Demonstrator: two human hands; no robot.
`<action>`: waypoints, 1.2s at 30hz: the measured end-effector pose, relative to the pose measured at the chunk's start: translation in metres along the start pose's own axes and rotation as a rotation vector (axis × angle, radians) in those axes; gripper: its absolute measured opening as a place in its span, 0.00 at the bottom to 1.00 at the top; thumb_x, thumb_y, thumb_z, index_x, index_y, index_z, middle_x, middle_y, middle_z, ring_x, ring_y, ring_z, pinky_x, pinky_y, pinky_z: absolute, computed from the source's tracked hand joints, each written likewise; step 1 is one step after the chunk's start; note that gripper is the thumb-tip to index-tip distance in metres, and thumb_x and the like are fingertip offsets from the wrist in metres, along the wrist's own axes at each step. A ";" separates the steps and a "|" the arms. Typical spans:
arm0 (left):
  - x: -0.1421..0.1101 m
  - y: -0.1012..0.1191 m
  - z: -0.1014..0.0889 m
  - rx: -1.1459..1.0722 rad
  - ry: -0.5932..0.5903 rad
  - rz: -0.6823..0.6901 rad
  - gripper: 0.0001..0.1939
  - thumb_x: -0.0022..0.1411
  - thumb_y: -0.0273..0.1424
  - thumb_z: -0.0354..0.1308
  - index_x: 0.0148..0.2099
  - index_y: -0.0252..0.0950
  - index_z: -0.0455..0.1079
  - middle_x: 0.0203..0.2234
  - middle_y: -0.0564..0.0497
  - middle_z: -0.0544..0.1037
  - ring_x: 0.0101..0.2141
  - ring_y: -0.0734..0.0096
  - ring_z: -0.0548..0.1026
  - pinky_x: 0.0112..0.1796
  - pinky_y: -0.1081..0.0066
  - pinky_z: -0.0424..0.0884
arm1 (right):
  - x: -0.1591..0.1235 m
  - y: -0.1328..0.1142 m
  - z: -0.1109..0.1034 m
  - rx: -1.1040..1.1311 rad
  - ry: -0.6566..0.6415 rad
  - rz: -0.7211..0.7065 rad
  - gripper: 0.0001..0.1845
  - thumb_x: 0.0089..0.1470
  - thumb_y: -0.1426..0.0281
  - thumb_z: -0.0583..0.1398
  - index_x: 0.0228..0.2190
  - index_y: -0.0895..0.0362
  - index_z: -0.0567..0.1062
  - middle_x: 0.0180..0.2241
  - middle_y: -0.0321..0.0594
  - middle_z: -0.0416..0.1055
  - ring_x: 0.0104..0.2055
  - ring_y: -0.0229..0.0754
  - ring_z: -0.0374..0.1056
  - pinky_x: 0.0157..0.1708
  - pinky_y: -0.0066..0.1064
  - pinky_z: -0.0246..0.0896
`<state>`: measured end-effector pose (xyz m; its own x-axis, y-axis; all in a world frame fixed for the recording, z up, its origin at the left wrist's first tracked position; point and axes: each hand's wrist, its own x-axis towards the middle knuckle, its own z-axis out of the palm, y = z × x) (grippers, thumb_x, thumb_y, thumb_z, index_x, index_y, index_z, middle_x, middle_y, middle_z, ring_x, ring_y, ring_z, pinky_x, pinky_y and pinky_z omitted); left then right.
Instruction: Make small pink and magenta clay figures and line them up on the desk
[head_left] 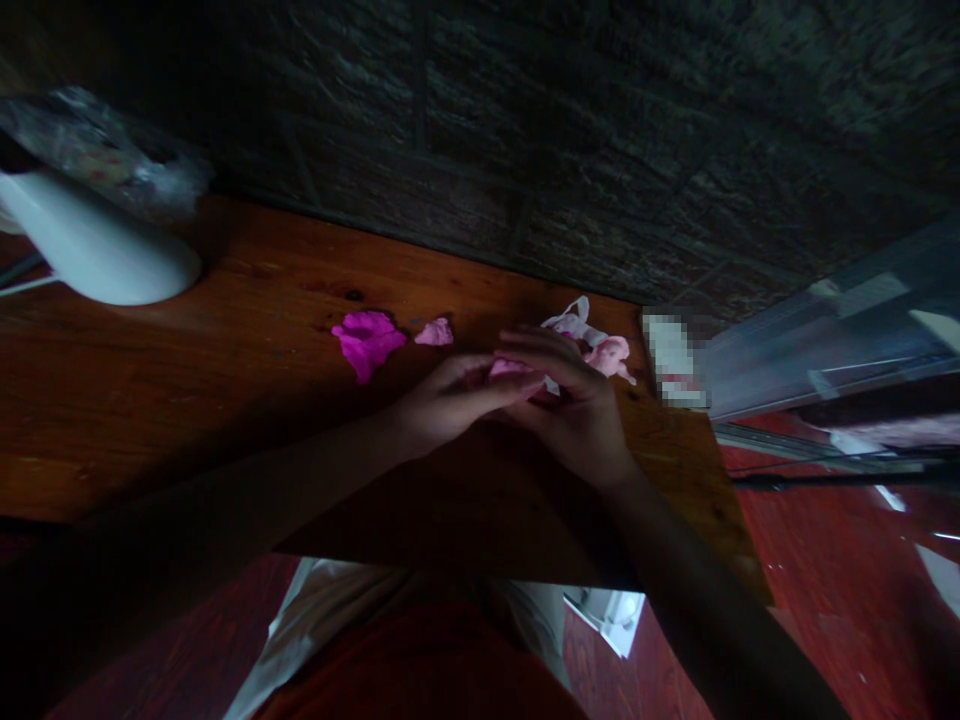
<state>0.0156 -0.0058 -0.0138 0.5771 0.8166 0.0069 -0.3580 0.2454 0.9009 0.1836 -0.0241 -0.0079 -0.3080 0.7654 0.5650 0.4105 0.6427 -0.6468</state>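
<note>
Above the wooden table, my left hand and my right hand come together around a pink lump of modelling clay. Fingers of both hands press on it, and part of it is hidden behind them. To the left a flattened, ragged magenta piece of clay lies on the table. A small light pink piece sits between it and my hands. Just beyond my right hand are a crumpled white piece and a pale pink one, both partly covered by my fingers.
The wooden table runs along a dark stone-patterned wall. On the left stand a white tapered object and crinkled clear plastic. A blurred-out flat item lies at the right end, beside a translucent panel.
</note>
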 end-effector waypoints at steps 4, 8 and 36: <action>0.001 -0.001 -0.002 0.021 0.035 -0.032 0.19 0.56 0.46 0.73 0.40 0.34 0.81 0.36 0.49 0.84 0.39 0.66 0.82 0.42 0.68 0.77 | -0.001 -0.001 -0.003 -0.083 0.034 -0.006 0.16 0.59 0.72 0.68 0.50 0.50 0.81 0.49 0.43 0.82 0.56 0.51 0.75 0.57 0.50 0.70; 0.003 0.001 -0.003 0.164 0.116 0.151 0.15 0.55 0.38 0.75 0.38 0.34 0.79 0.34 0.50 0.83 0.38 0.68 0.82 0.42 0.69 0.77 | -0.001 -0.002 -0.004 -0.337 0.084 -0.042 0.15 0.60 0.75 0.65 0.49 0.55 0.81 0.43 0.46 0.83 0.46 0.50 0.77 0.48 0.45 0.74; 0.002 0.013 -0.016 0.272 0.127 0.248 0.22 0.60 0.39 0.72 0.53 0.32 0.78 0.45 0.42 0.86 0.41 0.62 0.85 0.45 0.64 0.80 | -0.001 -0.008 -0.014 0.335 0.012 0.330 0.21 0.58 0.67 0.70 0.53 0.46 0.80 0.53 0.39 0.81 0.49 0.46 0.80 0.52 0.45 0.78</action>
<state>0.0007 0.0076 -0.0094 0.3958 0.8962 0.2003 -0.2578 -0.1009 0.9609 0.1930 -0.0305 0.0035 -0.1965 0.9315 0.3061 0.1845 0.3418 -0.9215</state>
